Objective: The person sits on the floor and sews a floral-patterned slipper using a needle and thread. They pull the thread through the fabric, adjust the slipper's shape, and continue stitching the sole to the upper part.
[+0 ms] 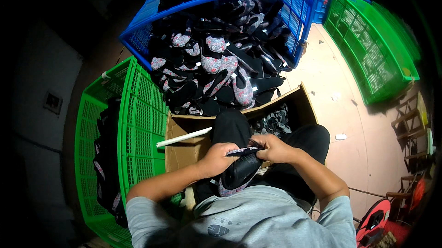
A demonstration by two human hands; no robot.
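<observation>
A pale beige, smooth floor (338,110) carries everything here. On it stands a large blue plastic lattice crate (294,15) heaped with black and floral slippers, and right of it a green plastic lattice crate (368,50). Another green lattice crate (138,124) stands at the left. Between them sits an open brown cardboard box (184,149), touching the left green crate. A small white scrap (341,136) lies on the bare floor.

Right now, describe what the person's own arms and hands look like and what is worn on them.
Both forearms come in bare from the lower edge. The left hand and right hand wear no gloves; no rings or watch are visible. Short grey T-shirt sleeves end above the elbows.
</observation>
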